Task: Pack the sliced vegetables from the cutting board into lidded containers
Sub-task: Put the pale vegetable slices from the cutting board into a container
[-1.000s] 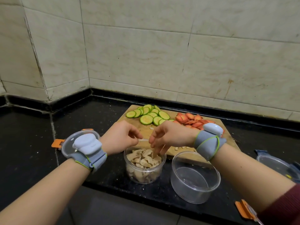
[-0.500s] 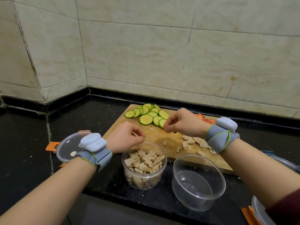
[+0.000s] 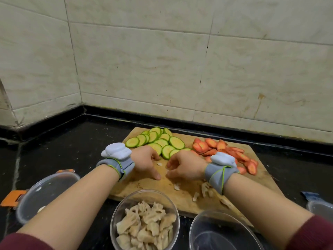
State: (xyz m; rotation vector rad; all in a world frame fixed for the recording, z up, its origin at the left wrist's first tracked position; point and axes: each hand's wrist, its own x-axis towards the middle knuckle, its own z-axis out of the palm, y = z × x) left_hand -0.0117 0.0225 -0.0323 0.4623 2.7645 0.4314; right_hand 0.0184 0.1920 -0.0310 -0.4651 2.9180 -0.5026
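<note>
Tiled corner; on the board, scraps lie between both loosely curled, empty hands.

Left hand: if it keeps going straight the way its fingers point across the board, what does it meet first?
Probably the small pale slice lying just beyond the left hand, then the right hand. Depth is hard to judge here.
</note>
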